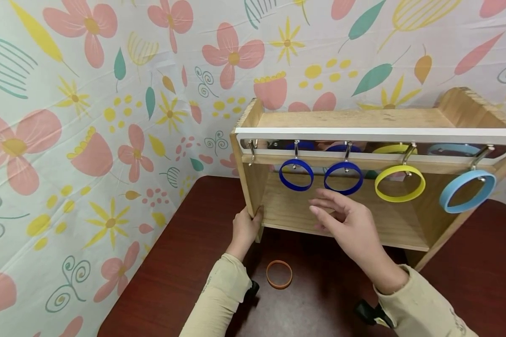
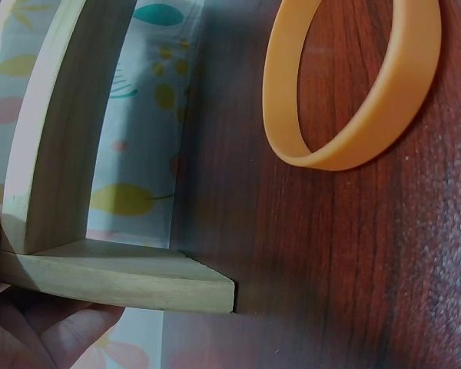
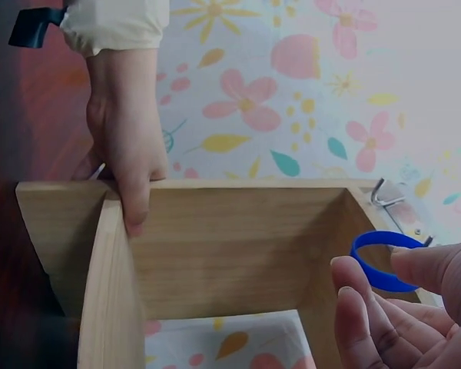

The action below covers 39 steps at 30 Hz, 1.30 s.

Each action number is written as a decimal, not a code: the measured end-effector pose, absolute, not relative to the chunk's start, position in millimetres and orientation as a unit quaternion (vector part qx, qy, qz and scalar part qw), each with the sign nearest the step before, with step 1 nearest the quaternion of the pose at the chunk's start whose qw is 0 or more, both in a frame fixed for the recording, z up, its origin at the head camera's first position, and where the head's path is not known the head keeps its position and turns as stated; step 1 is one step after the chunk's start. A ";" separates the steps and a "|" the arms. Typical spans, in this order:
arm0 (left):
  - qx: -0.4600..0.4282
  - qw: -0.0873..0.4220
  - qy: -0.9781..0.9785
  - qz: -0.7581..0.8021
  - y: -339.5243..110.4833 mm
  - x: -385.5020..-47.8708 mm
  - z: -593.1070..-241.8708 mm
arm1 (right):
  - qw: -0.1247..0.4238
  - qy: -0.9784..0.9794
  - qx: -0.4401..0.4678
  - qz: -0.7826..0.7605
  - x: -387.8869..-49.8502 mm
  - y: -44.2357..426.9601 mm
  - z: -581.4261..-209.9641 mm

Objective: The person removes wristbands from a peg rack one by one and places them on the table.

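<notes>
A wooden shelf unit stands on the table, and my left hand grips the lower edge of its left side. In the right wrist view, the left thumb lies over the wood. My right hand is raised before the shelf, just under a dark blue band hanging on a hook. Its thumb and fingers are apart and slightly bent. The right wrist view shows a blue band behind the thumb; whether they touch I cannot tell. Another dark blue band hangs to the left.
Right of these hang a yellow band and a light blue band. The hooks project from a white-framed rail on the shelf front. An orange band lies on the dark red table. Patterned cloth covers the wall behind.
</notes>
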<state>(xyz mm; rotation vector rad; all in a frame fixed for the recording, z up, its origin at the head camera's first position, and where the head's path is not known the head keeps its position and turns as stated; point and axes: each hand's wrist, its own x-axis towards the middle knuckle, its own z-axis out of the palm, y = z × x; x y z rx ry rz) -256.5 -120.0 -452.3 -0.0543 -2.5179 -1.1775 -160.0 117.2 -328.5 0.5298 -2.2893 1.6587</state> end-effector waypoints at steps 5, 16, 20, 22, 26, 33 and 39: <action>-0.016 0.184 -0.892 -0.412 -120.3 -256.9 -452.7 | 0.126 -0.797 0.182 0.562 -162.0 113.3 -325.0; -0.015 0.177 -0.893 -0.413 -119.7 -255.7 -452.4 | 0.092 -0.777 0.191 0.593 -164.4 106.1 -320.6; -0.018 0.178 -0.892 -0.416 -119.5 -255.7 -452.5 | 0.085 -0.767 0.187 0.608 -164.8 105.5 -319.4; -0.019 0.178 -0.891 -0.417 -119.4 -255.7 -452.6 | 0.085 -0.764 0.184 0.613 -165.2 105.0 -319.0; -0.019 0.181 -0.891 -0.416 -119.4 -255.5 -452.4 | 0.097 -0.760 0.184 0.616 -166.6 103.4 -317.9; -0.019 0.186 -0.892 -0.412 -120.1 -255.7 -451.7 | 0.122 -0.747 0.182 0.628 -168.9 100.8 -316.6; -0.014 0.185 -0.895 -0.406 -119.9 -256.4 -451.2 | 0.144 -0.731 0.176 0.643 -170.1 97.6 -316.7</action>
